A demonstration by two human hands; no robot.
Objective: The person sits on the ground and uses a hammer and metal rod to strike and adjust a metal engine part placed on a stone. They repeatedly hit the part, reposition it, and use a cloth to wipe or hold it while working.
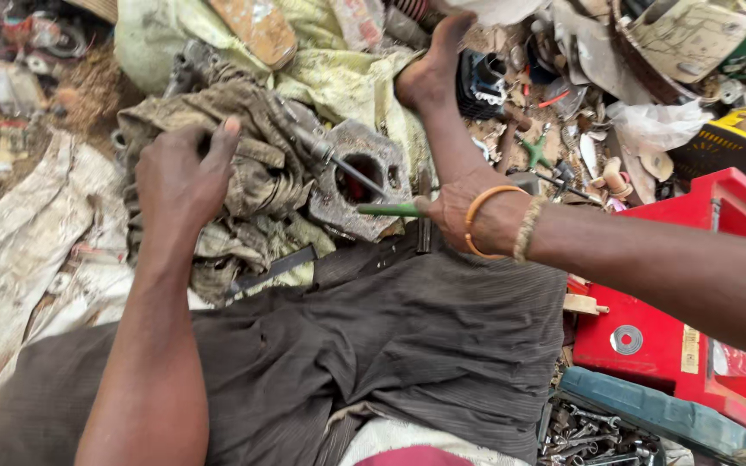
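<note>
Metal part: grey cast block with a round bore (357,179), lying on a bundle of dirty olive rags (235,173) in front of the person's lap.
Tool: screwdriver with a green handle (388,210); its shaft runs up-left across the bore. Whether the tip sits in a screw cannot be told.
Right hand: right hand (468,216) holds the green handle, fingers curled tight round it; an orange bangle and a braided band sit on the wrist.
Left hand: left hand (185,177) lies on the rags just left of the block, fingers bent and pressing down into the cloth, holding no tool.
Foot: bare foot (432,69) rests beyond the block, heel near its far edge.
Doing it well: by my judgement, the left hand should bear down hard so the bundle does not slide, and the screwdriver should stay in line with its shaft so the tip does not slip off the casting.
Lap: dark striped trousers (407,336) fill the near foreground.
Surroundings: red toolbox (649,336) to the right, loose spanners and sockets (589,436) below it, a yellow and black case (723,147) beyond, scrap and plastic all about.
</note>
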